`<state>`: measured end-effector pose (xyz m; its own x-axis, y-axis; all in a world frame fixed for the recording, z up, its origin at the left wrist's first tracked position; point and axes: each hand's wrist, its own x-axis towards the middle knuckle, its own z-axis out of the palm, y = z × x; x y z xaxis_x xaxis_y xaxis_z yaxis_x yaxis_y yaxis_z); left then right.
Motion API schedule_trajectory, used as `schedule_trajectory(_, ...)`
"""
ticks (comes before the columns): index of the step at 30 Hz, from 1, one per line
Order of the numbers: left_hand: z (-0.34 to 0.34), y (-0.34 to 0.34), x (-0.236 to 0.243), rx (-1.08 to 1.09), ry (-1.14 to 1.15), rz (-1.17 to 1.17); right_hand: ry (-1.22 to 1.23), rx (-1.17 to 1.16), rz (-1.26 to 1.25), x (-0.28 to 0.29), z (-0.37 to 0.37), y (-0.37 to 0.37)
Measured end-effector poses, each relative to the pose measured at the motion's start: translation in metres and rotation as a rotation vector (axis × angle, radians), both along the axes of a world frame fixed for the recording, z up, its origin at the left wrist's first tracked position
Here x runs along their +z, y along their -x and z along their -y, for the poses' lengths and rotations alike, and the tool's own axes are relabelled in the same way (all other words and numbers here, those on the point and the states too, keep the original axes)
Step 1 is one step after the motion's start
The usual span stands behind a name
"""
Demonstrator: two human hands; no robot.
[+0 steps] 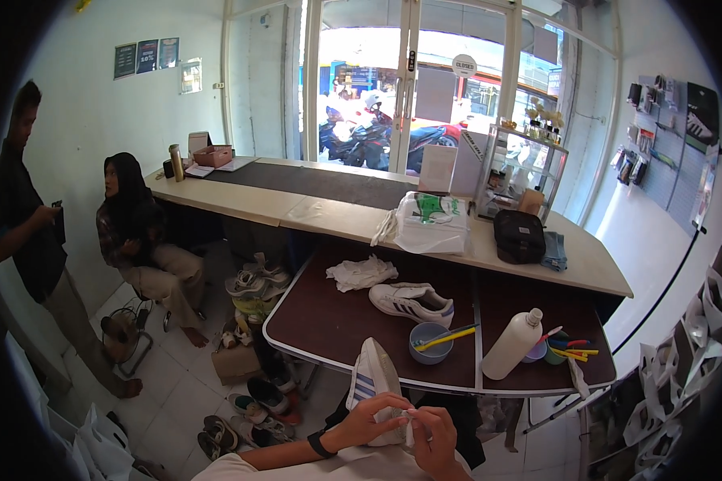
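Note:
A white sneaker point(374, 369) with blue stripes lies in my lap, its toe pointing away from me toward the table. My left hand point(367, 422), with a black band on its wrist, rests across the shoe's near part, fingers bent and fingertips together. Close against it, my right hand point(435, 439) is closed, thumb and fingers pinched. Something small and white shows between the two hands; I cannot make out whether it is lace or cloth. A second white sneaker point(411, 303) with dark stripes lies on the brown folding table point(329, 325).
Beside that sneaker are a crumpled white cloth point(362, 273), a grey-blue bowl point(431, 343) with a yellow-handled brush, a white bottle point(513, 345) and cups of brushes. A long counter point(297, 210) stands behind. Several shoes point(258, 409) cover the floor at left, near two people.

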<state>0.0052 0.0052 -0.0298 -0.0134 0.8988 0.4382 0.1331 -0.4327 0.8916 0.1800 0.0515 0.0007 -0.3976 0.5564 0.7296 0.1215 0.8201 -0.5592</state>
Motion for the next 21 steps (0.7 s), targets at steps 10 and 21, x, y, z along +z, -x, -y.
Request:
schedule_trajectory(10,0.004,-0.008,-0.009,-0.013,-0.011,0.166,0.158,0.116,-0.034,0.008,0.008,-0.002)
schedule_trajectory(21,0.006,0.000,-0.002,-0.064,0.106,0.261,0.184,0.012,0.094,0.010,0.001,-0.013)
